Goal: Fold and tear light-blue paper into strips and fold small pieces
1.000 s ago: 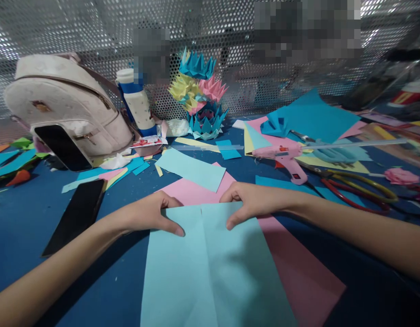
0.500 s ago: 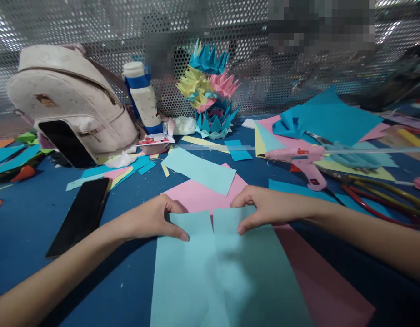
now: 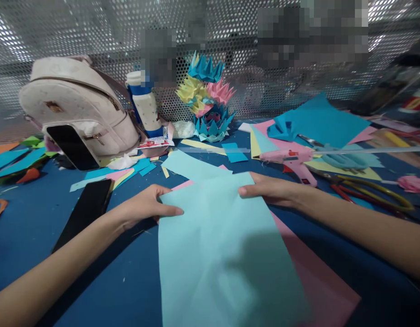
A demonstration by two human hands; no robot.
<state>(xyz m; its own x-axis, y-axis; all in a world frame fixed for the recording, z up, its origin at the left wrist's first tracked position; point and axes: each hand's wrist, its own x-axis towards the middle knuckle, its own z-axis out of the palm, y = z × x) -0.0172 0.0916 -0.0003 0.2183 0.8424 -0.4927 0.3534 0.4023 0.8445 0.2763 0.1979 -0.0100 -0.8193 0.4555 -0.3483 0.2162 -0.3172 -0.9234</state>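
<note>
A large light-blue sheet of paper fills the lower middle, faintly creased and in part shaded. My left hand pinches its upper left corner, thumb on top and fingers behind. At the upper right edge my right hand grips the same sheet, thumb in front, the other fingers mostly hidden behind it. Under the blue sheet lies a pink sheet of paper, showing along the right side. A smaller light-blue paper piece lies just beyond the top edge.
A phone lies left of my hands; another leans on a white backpack. A bottle and folded paper flowers stand behind. To the right are a pink glue gun, pliers and paper sheets.
The blue sheet's top edge has risen, and the slit at its middle no longer shows. My left hand moved slightly left and up; my right hand moved up, its fingers now behind the paper.
</note>
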